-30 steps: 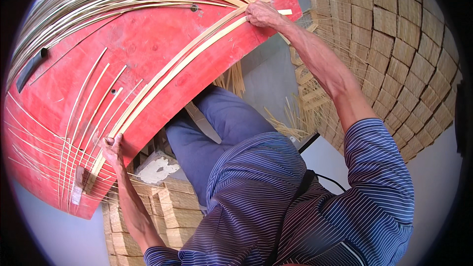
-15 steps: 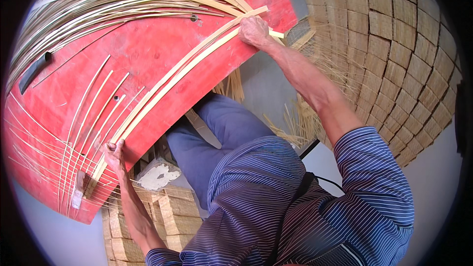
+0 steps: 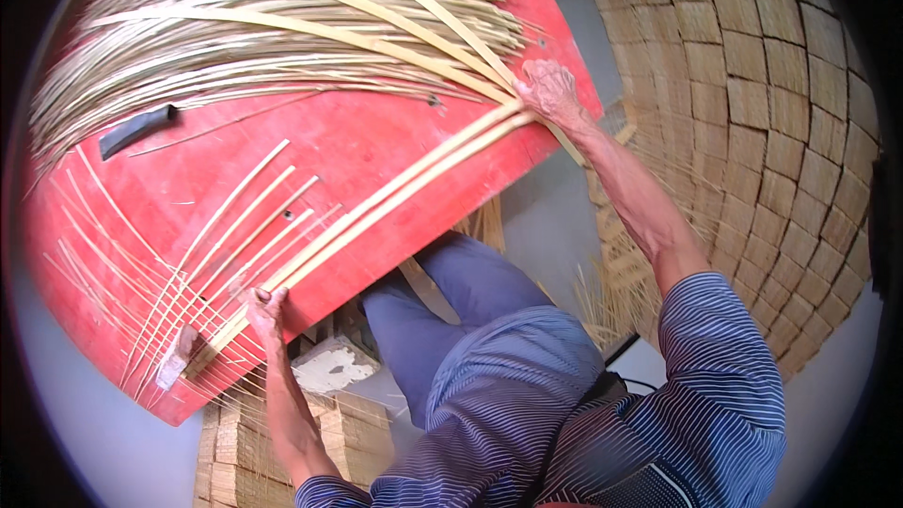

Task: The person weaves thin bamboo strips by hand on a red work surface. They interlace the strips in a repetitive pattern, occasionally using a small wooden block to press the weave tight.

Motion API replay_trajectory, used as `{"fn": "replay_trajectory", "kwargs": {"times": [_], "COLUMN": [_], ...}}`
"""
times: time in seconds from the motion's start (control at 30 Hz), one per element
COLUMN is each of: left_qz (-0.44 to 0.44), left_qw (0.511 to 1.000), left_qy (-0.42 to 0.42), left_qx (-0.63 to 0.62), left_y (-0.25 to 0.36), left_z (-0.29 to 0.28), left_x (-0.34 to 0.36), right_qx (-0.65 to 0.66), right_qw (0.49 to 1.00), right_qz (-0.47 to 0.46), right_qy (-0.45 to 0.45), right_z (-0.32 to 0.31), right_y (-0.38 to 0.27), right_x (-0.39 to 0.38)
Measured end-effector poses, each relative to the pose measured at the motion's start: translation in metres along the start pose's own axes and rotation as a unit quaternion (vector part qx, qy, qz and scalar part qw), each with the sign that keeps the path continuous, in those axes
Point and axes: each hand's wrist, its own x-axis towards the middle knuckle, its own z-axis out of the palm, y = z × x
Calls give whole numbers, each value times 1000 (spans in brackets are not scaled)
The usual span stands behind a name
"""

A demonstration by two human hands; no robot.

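Two long, pale bamboo strips (image 3: 376, 209) lie side by side along the near edge of a red board (image 3: 282, 127). My left hand (image 3: 266, 310) is closed on them toward their lower left end. At their upper right end my right hand (image 3: 553, 92) has its fingers bent around the strips, partly blurred. Beside that hand, wider bamboo strips (image 3: 414, 49) fan out to the upper left. Just left of my left hand is an open lattice of crossed thin bamboo slivers (image 3: 179, 296). A block-like piece with a whitish end (image 3: 176, 357) sits on its lower corner.
A thick heap of thin bamboo slivers (image 3: 282, 56) covers the board's far side. Near it lies a short black tube (image 3: 138, 132). Stacked woven bamboo blocks (image 3: 752, 113) stand at right, others (image 3: 254, 447) below the board. Loose slivers (image 3: 611, 282) lie on the floor.
The view has shifted, so the board appears lower and further right. My right hand has turned at the strips' end, and the two strips now meet there. My left hand keeps its hold.
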Motion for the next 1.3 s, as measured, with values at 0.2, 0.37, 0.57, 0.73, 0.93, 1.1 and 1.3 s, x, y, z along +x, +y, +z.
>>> {"fn": "replay_trajectory", "kwargs": {"times": [0.2,0.37,0.57,0.73,0.93,1.1,1.3], "left_qz": [17,-7,-8,-27,-17,38,14], "left_qw": [1000,999,1000,999,996,993,992], "left_qy": [18,9,11,22,27,35,55], "left_qx": [-17,32,-17,32,87,107,116], "left_y": [0,18,19,25,18,8,16], "left_z": [6,-3,1,-7,-6,-3,16], "left_x": [1,-4,-3,-8,-4,-5,-22], "right_qx": [34,52,169,218,142,133,121], "right_qw": [999,998,985,975,988,990,975], "right_qz": [9,-27,-42,14,-43,-26,-85], "right_qy": [-35,-6,11,40,49,43,164], "right_z": [30,18,11,-3,10,14,9], "right_y": [6,8,19,10,44,41,12], "right_x": [19,14,18,15,26,35,31]}}
